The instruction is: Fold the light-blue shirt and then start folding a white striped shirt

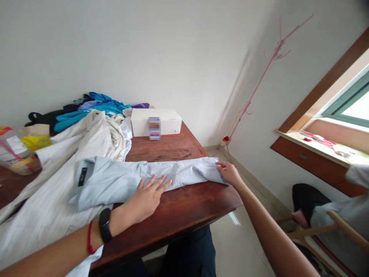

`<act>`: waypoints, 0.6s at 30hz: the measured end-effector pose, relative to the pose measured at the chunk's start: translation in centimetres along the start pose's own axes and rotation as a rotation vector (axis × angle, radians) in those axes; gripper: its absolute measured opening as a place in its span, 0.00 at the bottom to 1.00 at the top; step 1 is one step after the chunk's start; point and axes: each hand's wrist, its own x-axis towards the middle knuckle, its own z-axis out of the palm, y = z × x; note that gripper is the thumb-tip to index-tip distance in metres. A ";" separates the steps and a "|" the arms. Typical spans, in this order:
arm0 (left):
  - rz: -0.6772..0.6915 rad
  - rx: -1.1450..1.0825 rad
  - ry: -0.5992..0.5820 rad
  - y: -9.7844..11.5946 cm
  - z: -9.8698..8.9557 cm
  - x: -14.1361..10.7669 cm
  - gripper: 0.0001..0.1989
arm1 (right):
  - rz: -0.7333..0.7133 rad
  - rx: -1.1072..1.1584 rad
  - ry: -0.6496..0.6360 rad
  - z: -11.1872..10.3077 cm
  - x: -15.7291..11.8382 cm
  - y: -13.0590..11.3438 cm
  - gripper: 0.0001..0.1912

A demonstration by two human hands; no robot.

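Left hand [148, 198]: fingers spread wide, palm down on shirt [115, 177], likely steadying fabric. Right hand [229, 173]: fingertips pinching shirt's far end, likely keeping it straight. Shirt lies lengthwise between hands, collar end beyond left wrist, on table [198, 198].

The head camera looks from the wearer's eye level forward and steeply down over the near edge of the table [184, 204], close enough that both forearms reach in large from the bottom, with the wearer's legs [188, 256] just below. The light blue shirt [115, 179] crosses the middle of this wide view. Beyond, it faces the pale wall [161, 50], taking in the coat rack [261, 79] and, at the right edge, the window [353, 102].
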 end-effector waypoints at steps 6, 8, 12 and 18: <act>-0.015 -0.141 0.065 2.1 -3.8 4.7 0.32 | 0.047 -0.270 0.061 -0.4 -1.5 -1.4 0.24; 0.018 -0.159 0.114 3.3 -4.3 6.8 0.28 | 0.062 -0.294 -0.011 -0.7 -1.6 -1.8 0.25; 0.060 -0.143 0.115 5.0 -3.9 9.0 0.16 | 0.081 -0.282 -0.084 -1.0 -2.0 -2.2 0.22; 0.123 -0.131 0.052 5.6 -2.6 8.9 0.10 | 0.089 -0.271 -0.088 -1.5 -3.2 -2.1 0.21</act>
